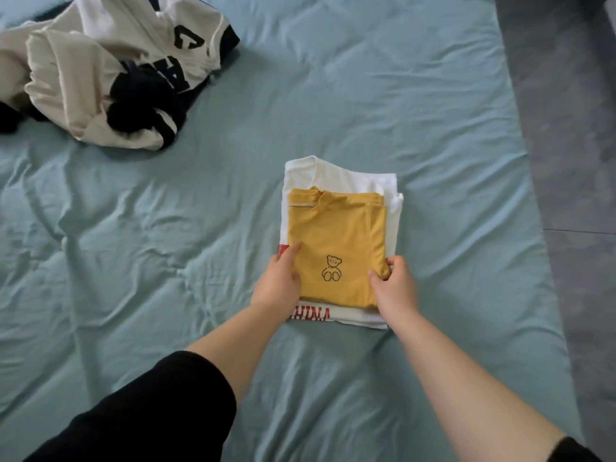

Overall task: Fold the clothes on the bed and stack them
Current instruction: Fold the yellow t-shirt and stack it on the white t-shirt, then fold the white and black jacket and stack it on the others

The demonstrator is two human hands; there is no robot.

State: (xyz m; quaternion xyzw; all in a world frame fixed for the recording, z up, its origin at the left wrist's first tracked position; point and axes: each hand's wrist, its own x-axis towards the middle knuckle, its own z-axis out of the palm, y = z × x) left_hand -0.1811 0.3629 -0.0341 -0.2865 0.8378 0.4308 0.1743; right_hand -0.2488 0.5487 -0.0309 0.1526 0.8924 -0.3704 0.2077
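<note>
**Both hands holding the yellow shirt on the stack**

The folded yellow shirt (336, 241) is lying on top of a folded white shirt (336, 175), near the middle of the bed (333, 95). A small bear outline is showing on its front, close to the near edge. The white shirt is sticking out past it on the far side, on the right and along the near edge, where red lettering is peeking out.

The left hand (278, 281) is gripping the yellow shirt at its near left edge, with the thumb lying on the cloth and the fingers hidden beside or under it. The right hand (395, 285) is pinching the near right corner, thumb on top and fingers curling round the edge. Both forearms are reaching out from the bottom of the view, and a black sleeve (150, 411) is covering the left upper arm.

A heap of unfolded clothes (100, 71), cream and dark navy with large letters, is lying well apart at the far left of the bed. The blue-green sheet is wrinkling across the left half. Grey floor (566, 95) is showing along the right.
</note>
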